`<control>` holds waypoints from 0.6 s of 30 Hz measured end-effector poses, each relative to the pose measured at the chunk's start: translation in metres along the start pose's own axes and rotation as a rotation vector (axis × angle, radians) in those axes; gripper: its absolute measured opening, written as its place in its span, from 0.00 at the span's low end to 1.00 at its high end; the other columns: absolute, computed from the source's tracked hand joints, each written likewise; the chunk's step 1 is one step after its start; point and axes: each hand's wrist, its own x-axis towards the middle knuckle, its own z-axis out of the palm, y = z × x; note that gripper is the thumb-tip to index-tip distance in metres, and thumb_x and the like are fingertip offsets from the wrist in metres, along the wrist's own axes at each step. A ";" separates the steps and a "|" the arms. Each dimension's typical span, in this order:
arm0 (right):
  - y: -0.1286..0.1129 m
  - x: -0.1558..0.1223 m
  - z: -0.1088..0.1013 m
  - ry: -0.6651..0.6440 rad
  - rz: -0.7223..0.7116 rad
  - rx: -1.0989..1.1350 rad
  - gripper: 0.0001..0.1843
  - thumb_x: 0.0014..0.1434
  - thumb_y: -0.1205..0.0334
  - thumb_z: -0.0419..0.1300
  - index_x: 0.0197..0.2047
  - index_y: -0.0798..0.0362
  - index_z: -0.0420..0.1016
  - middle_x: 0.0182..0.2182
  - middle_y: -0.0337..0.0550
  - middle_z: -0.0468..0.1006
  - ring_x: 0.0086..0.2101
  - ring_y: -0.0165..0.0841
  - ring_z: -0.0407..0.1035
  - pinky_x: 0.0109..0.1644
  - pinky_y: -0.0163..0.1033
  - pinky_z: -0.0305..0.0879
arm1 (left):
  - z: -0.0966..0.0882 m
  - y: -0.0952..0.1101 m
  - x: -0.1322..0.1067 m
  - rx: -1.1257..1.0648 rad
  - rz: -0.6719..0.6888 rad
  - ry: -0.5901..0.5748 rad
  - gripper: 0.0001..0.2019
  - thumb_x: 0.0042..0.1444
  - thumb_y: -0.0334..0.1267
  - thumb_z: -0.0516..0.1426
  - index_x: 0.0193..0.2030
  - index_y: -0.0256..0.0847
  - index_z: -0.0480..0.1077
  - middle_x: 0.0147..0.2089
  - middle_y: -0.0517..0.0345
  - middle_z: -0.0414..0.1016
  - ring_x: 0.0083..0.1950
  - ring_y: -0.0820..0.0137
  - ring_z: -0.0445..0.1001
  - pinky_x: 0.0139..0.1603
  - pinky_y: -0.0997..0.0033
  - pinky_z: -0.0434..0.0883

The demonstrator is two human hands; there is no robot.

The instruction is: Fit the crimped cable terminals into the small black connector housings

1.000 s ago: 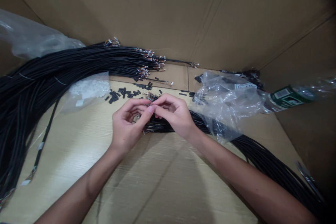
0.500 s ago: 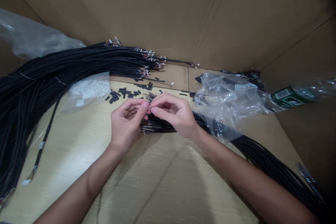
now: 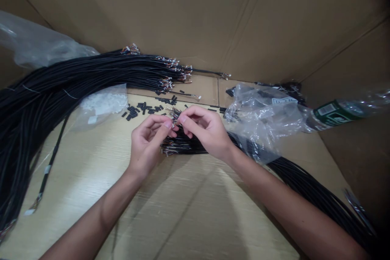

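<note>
My left hand [image 3: 148,142] and my right hand [image 3: 205,130] meet fingertip to fingertip over the wooden table [image 3: 170,211]. Both pinch the thin wire ends [image 3: 174,114] of a black cable from the bundle [image 3: 189,145] that lies under them and runs off to the lower right. Small black tube pieces [image 3: 146,109] lie scattered just beyond my fingers. What exactly sits between the fingertips is too small to make out.
A large heap of black cables [image 3: 61,85] with small connectors fills the left. A bag of white parts [image 3: 103,103] lies beside it. Crumpled clear plastic bags [image 3: 262,120] and a plastic bottle [image 3: 344,111] lie at right. Cardboard walls [image 3: 198,16] close the back and sides.
Both hands have shifted slightly up and away, still pinched together. The right hand's fingers have curled further over the wire ends.
</note>
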 end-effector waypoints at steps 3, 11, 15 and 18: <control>-0.001 0.000 0.000 -0.003 0.019 -0.027 0.12 0.65 0.53 0.70 0.38 0.54 0.78 0.31 0.38 0.77 0.27 0.25 0.68 0.32 0.34 0.69 | 0.002 0.001 0.000 0.053 -0.003 -0.002 0.10 0.63 0.43 0.69 0.40 0.39 0.79 0.36 0.55 0.82 0.35 0.72 0.80 0.41 0.74 0.77; -0.005 -0.002 0.000 -0.025 0.014 -0.126 0.10 0.67 0.57 0.67 0.38 0.54 0.77 0.33 0.39 0.78 0.29 0.26 0.69 0.33 0.35 0.68 | 0.007 0.009 0.000 0.112 0.064 0.037 0.10 0.60 0.42 0.70 0.39 0.38 0.79 0.33 0.56 0.82 0.32 0.72 0.80 0.38 0.74 0.78; -0.006 -0.003 -0.001 -0.050 0.005 -0.128 0.09 0.65 0.57 0.69 0.39 0.54 0.77 0.36 0.41 0.78 0.30 0.26 0.70 0.33 0.35 0.69 | 0.009 0.011 0.000 0.144 0.089 0.060 0.09 0.59 0.41 0.70 0.38 0.37 0.79 0.32 0.57 0.81 0.31 0.73 0.79 0.36 0.75 0.78; -0.006 -0.003 -0.001 -0.051 -0.008 -0.104 0.10 0.65 0.57 0.69 0.39 0.54 0.77 0.36 0.40 0.77 0.31 0.26 0.70 0.34 0.35 0.69 | 0.009 0.012 -0.001 0.161 0.109 0.032 0.09 0.60 0.40 0.70 0.38 0.37 0.79 0.33 0.56 0.82 0.32 0.73 0.79 0.37 0.75 0.79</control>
